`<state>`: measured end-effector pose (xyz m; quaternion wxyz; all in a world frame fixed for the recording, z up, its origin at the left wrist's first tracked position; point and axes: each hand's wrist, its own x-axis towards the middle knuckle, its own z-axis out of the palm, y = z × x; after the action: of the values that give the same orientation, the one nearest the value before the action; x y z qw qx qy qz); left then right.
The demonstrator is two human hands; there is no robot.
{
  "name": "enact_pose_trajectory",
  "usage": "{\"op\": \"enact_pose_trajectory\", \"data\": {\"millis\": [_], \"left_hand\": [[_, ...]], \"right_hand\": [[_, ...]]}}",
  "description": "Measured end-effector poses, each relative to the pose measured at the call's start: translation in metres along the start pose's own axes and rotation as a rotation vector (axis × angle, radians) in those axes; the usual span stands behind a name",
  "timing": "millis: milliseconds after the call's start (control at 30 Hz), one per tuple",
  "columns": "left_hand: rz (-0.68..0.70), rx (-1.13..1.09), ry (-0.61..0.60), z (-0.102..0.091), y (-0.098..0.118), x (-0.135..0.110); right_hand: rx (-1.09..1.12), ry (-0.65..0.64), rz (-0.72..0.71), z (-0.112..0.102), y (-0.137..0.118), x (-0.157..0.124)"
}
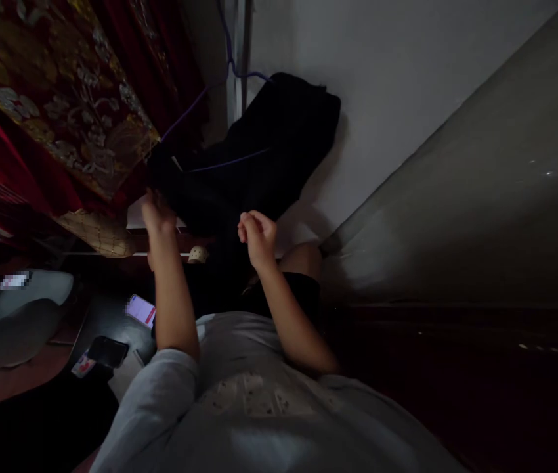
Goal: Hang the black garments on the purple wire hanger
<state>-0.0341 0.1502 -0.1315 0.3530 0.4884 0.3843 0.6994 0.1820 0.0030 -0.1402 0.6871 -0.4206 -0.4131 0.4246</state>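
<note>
A black garment (279, 138) hangs draped and tilted on a purple wire hanger (230, 64), whose lower bar shows across the cloth. At the garment's lower left edge is my left hand (159, 213), with fingers raised and partly smeared in the dim light; I cannot make out whether they grip the cloth. My right hand (258, 235) is closed, fingers curled in against the garment's lower part. Dark folds of cloth fall between the two hands, toward my lap.
Red and gold embroidered cloth (77, 98) hangs at upper left beside a metal pole (237, 98). A lit phone (141, 310) and a dark phone (107, 352) lie on a dark seat at left. A pale perforated clog (197, 255) is below. A pale wall (382, 79) rises behind.
</note>
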Motion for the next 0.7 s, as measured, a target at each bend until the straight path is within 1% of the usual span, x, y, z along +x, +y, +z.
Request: {"op": "enact_pose_trajectory", "data": {"millis": [67, 100, 133, 167, 200, 267, 333, 400, 433, 467, 533, 567, 633, 700], "left_hand": [[-0.111, -0.015, 0.078, 0.007, -0.026, -0.052], [-0.156, -0.020, 0.105, 0.012, -0.034, -0.073], [-0.191, -0.021, 0.120, 0.017, -0.039, -0.090], [-0.220, -0.021, 0.130, 0.020, -0.041, -0.102], [-0.241, -0.020, 0.136, 0.024, -0.041, -0.108], [-0.245, -0.026, 0.134, 0.028, -0.032, -0.111], [-0.203, -0.033, 0.096, 0.031, -0.017, -0.108], [-0.134, -0.039, 0.037, 0.035, 0.001, -0.106], [-0.101, -0.045, 0.011, 0.038, 0.010, -0.107], [-0.076, -0.056, -0.010, 0.042, 0.018, -0.110], [-0.058, -0.084, -0.046, 0.050, 0.030, -0.117], [-0.059, -0.090, -0.065, 0.055, 0.035, -0.120], [-0.061, -0.065, -0.115, 0.063, 0.044, -0.127], [-0.047, -0.014, -0.171, 0.070, 0.052, -0.133]], "right_hand": [[0.037, 0.030, 0.023, -0.004, 0.002, 0.000], [0.056, 0.041, 0.025, -0.008, 0.001, 0.002], [0.078, 0.054, 0.023, -0.012, 0.000, 0.003], [0.099, 0.067, 0.023, -0.016, -0.001, 0.004], [0.120, 0.087, 0.027, -0.019, -0.002, 0.005], [0.146, 0.141, 0.049, -0.026, -0.004, 0.007], [0.154, 0.206, 0.084, -0.031, -0.003, 0.009], [0.138, 0.229, 0.153, -0.037, 0.002, 0.012], [0.106, 0.207, 0.195, -0.039, 0.005, 0.013], [0.053, 0.157, 0.232, -0.042, 0.008, 0.014], [-0.110, -0.017, 0.273, -0.047, 0.013, 0.014], [-0.200, -0.112, 0.271, -0.049, 0.014, 0.013], [-0.320, -0.267, 0.219, -0.049, 0.012, 0.009], [-0.321, -0.356, 0.121, -0.044, 0.005, 0.004]]}}
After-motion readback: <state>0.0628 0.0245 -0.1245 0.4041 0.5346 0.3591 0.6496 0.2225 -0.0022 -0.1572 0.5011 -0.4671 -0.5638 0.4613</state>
